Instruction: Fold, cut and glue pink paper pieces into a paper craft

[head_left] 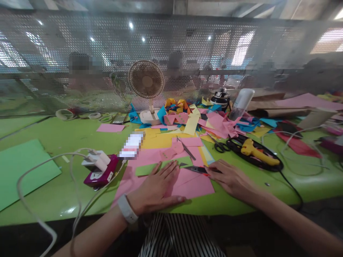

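My left hand [164, 182] lies flat with fingers spread, pressing a light green paper strip [146, 169] onto a pink sheet [197, 185]. A white band circles that wrist. My right hand [227, 176] has its fingers closed round what looks like a black utility knife [197, 169]. The tool lies low over the pink sheet and points left. Close to its tip, at the end of the green strip, is a small dark triangle [183, 164]. Metal tweezers [187, 149] rest on pink paper pieces [174, 148] just beyond both hands.
Right of the papers are black scissors [221, 145] and a yellow glue gun [258, 153] on a black tray. To the left stand a phone [132, 145], a purple power strip [100, 175] with cables, and a green sheet [26, 171]. A fan [147, 80] and cut paper [193, 119] are behind.
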A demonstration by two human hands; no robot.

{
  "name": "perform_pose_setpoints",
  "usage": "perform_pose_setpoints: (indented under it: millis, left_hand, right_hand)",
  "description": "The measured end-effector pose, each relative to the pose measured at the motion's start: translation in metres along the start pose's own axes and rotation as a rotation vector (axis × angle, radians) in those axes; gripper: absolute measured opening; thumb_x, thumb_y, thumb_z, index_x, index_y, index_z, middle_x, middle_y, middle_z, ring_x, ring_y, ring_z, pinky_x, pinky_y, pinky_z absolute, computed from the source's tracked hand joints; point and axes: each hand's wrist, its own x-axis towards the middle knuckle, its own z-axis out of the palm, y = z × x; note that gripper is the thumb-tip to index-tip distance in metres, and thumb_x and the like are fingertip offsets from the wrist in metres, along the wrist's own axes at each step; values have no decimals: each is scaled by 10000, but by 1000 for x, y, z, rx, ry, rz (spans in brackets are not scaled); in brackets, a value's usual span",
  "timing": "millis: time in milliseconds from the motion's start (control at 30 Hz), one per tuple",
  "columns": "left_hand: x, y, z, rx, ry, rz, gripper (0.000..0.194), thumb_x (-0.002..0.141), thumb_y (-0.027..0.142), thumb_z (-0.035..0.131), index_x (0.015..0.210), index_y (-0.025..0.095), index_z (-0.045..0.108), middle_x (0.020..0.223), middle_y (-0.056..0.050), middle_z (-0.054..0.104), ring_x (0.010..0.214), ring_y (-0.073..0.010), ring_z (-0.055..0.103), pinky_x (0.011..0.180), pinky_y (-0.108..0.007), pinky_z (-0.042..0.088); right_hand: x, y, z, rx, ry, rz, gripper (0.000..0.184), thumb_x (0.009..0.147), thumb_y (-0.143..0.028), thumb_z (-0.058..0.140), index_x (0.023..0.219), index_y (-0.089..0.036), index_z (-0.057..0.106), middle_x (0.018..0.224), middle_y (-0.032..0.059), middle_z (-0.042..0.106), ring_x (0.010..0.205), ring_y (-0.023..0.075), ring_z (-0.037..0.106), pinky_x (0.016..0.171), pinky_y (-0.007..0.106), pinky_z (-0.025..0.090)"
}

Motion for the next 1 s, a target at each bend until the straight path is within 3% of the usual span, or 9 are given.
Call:
perform_pose_setpoints:
  millis: [333, 600, 800, 1000]
  left_hand:
    - [1, -1, 3, 23, 3, 2, 801, 817, 681, 216, 1423, 177, 66, 1482, -90, 67, 1361, -236, 35, 1092, -443, -5]
    - [1, 1, 1, 19, -8, 5, 810, 815, 686, 203, 1420, 160, 88, 1480, -98, 78, 1360, -235, 28, 1092, -439, 1]
    - [-14, -3, -2, 8, 11, -14, 781, 829, 662, 233, 1424, 202, 24, 1483, -66, 25, 1360, -222, 24, 1101, -405, 25]
    - [-23, -5, 2, 34, 9, -51, 756, 842, 648, 216, 1421, 180, 82, 1483, -83, 73, 1361, -221, 32, 1100, -414, 31]
  right_hand:
    - [3, -7, 6, 15, 59, 22, 305, 829, -91, 460, 1090, -171, 598, 974, 100, 590, 912, 210, 534, 790, 338, 482]
    - [1, -9, 4, 9, 20, -10, 322, 831, -89, 436, 1100, -160, 597, 1004, 116, 580, 917, 226, 529, 774, 358, 485]
    - [1, -9, 6, 20, 28, -10, 320, 845, -107, 432, 1118, -161, 590, 993, 115, 583, 911, 218, 538, 770, 345, 491]
    - [6, -15, 7, 40, 58, 8, 294, 867, -134, 433, 1113, -143, 594, 978, 116, 586, 916, 210, 540, 789, 329, 482]
